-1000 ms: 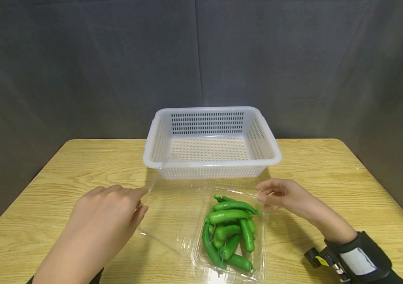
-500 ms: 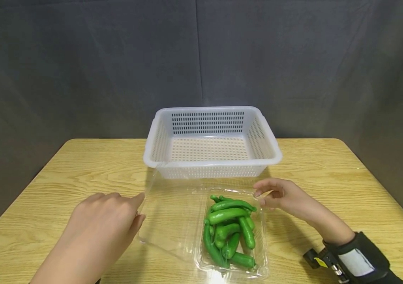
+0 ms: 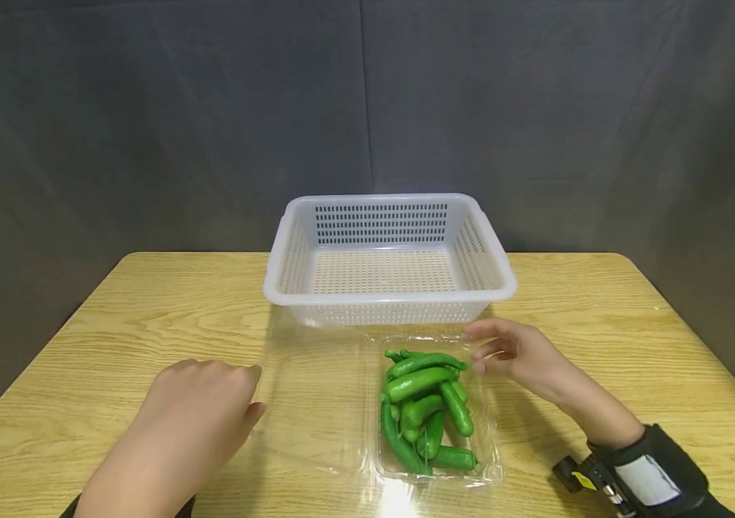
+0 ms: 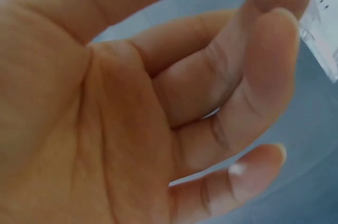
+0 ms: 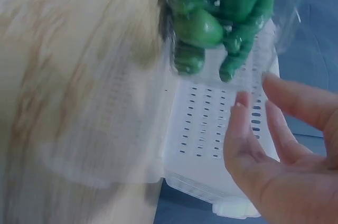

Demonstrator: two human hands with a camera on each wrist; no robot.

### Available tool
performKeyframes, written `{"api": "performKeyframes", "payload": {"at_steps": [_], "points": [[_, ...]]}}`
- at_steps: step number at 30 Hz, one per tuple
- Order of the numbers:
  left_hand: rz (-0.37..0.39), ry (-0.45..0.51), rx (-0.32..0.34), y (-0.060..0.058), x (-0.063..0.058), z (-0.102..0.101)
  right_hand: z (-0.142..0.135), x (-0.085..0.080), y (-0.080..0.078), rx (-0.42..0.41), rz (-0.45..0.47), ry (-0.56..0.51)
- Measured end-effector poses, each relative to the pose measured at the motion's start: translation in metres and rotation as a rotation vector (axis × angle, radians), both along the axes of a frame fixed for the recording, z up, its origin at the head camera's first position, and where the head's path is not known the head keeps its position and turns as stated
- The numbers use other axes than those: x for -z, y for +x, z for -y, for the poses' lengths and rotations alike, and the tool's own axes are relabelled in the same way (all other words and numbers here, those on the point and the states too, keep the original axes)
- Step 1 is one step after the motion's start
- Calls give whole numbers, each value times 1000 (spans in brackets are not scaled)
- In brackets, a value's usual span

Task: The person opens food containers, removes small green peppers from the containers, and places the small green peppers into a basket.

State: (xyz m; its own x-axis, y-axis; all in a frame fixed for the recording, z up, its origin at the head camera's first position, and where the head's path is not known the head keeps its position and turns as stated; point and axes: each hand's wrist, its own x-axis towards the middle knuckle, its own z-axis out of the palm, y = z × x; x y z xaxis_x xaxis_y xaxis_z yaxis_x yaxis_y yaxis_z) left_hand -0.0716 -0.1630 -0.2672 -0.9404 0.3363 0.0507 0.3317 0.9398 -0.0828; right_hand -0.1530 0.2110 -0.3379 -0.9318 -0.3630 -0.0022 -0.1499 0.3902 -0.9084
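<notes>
Several green peppers [image 3: 422,385] lie heaped in the clear plastic hinged box [image 3: 495,450], and more of them show as peppers [image 5: 198,28] in the right wrist view. Its clear lid [image 3: 315,388] lies folded out to the left, low over the table. My left hand [image 3: 195,414] is at the lid's left edge, back of the hand up, fingers loosely bent in the left wrist view; nothing is visibly pinched. By the box's far right corner my right hand [image 3: 512,352] has thumb and fingers apart; whether they touch the rim I cannot tell.
A white slotted plastic basket [image 3: 389,296] stands behind the box. Both rest on a wooden table [image 3: 160,309] with a dark cloth [image 3: 367,108] rising behind it. A black wrist strap with a small camera [image 3: 571,471] is on the right wrist.
The lid has swung down leftward toward the table, and my left hand has lowered with it. The box and peppers have shifted slightly right and turned. My right hand stays near the corner.
</notes>
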Motion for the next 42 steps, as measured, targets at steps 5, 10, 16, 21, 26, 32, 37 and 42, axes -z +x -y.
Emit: {"api": "performKeyframes", "payload": {"at_steps": [5, 10, 16, 21, 26, 32, 37, 42], "points": [[75, 34, -13, -8, 3, -4, 0, 2, -2, 51, -40, -1], [119, 78, -11, -13, 6, -6, 1, 6, -4, 67, -94, 41], [131, 80, -10, -18, 9, -6, 1, 7, -4, 79, -128, 113], [211, 116, -31, -25, 12, -6, 0, 8, -5, 104, -76, 140], [282, 141, -47, -36, 17, -3, -1, 10, -5, 97, -49, 173], [377, 169, -64, -49, 24, 2, -2, 11, -1, 87, -48, 233], [444, 190, -87, -55, 30, 1, -3, 11, -2, 78, -25, 256], [428, 176, -75, -58, 41, -1, -4, 11, -4, 69, -26, 266]]}}
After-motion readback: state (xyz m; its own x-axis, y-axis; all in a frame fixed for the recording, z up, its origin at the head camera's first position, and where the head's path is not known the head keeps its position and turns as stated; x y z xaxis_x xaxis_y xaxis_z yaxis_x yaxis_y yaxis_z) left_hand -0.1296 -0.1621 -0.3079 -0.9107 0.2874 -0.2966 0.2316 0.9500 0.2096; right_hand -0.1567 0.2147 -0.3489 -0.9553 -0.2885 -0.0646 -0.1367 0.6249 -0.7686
